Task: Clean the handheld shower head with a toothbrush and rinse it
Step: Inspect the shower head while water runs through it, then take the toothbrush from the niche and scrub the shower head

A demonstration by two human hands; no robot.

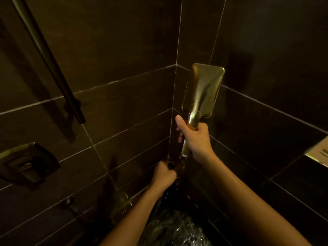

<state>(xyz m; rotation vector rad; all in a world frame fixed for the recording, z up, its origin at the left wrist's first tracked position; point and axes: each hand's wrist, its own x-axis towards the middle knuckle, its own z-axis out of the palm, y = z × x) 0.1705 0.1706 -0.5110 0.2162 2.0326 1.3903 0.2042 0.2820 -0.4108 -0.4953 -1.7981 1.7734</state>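
Peering into the dim tiled corner, I count one gold shower head [203, 89], held upright with its spray face hidden from me and its handle clasped in my right grip [196, 137]. Lower down, my left grip [164, 172] is clenched round a dark part [171, 165] just under the handle's end; it is too dark to name. Water [174, 228] splashes below. There is one rail [48, 57], one wall plate [26, 162], and one shelf [317, 153] cut off at the right edge.

Your shower head [202, 91] stands right of centre, over your right hand [195, 137]; your left hand [164, 173] lies just below it.
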